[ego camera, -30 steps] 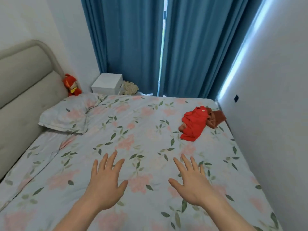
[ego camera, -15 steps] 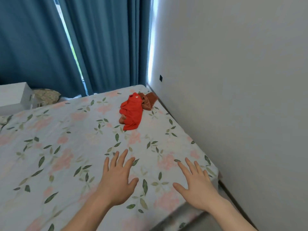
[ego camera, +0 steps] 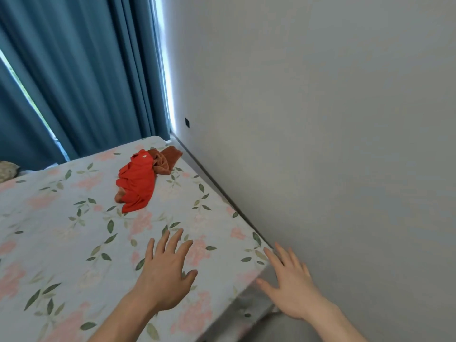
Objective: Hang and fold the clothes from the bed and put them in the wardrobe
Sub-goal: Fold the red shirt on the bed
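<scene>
A crumpled red garment (ego camera: 136, 183) lies on the bed (ego camera: 61, 243), near its far right side. A rust-brown garment (ego camera: 165, 159) is bunched against it, closer to the wall. My left hand (ego camera: 164, 270) hovers over the floral sheet with fingers spread, holding nothing. My right hand (ego camera: 290, 286) is held out flat over the bed's near right corner, fingers straight and empty. Both hands are well short of the clothes. No wardrobe is in view.
A grey wall (ego camera: 320, 144) runs along the bed's right side, with a narrow gap between them. Blue curtains (ego camera: 86, 82) hang behind the bed. A small black socket (ego camera: 187, 122) sits low on the wall. A patterned cushion's edge (ego camera: 7, 170) shows at far left.
The view has swung right: headboard, pillow, toy and white box have left the frame, and the wall fills the right. Both hands stay spread, now over the bed's right corner.
</scene>
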`<move>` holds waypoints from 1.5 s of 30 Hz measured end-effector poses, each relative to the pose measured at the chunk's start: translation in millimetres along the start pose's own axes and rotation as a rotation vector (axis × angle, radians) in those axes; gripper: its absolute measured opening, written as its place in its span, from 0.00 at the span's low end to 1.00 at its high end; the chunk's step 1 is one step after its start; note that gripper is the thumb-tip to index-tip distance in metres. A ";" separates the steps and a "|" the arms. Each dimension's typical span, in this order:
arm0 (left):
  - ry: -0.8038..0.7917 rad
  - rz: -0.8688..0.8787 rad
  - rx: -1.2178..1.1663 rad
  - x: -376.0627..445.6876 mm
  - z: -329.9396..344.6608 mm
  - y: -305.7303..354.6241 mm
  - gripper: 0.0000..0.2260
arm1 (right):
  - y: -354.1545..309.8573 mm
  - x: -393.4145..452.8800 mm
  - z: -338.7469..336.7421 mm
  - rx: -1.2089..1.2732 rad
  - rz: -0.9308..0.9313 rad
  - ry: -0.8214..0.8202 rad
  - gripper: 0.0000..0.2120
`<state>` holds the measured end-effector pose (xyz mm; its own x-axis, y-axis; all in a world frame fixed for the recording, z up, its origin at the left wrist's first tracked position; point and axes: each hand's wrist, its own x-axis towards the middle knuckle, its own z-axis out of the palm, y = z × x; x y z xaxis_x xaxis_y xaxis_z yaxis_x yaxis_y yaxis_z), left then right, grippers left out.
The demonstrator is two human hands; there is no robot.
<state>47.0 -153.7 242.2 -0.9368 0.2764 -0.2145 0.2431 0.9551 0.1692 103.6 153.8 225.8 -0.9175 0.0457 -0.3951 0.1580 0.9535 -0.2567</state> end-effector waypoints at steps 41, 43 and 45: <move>-0.155 -0.711 -0.049 306.3 29.3 215.9 0.35 | 199.3 441.9 -192.1 -0.456 -0.558 -0.296 0.40; -0.104 -0.781 -0.084 313.5 26.2 226.5 0.35 | 186.8 464.1 -201.2 -0.450 -0.607 -0.301 0.41; -0.063 -0.845 -0.099 312.8 21.5 235.6 0.35 | 172.9 476.9 -208.5 -0.455 -0.663 -0.317 0.41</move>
<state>-183.3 160.0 194.3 -0.7775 -0.5165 -0.3589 -0.5569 0.8305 0.0111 -382.7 402.6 176.8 -0.6129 -0.5830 -0.5333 -0.5976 0.7836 -0.1698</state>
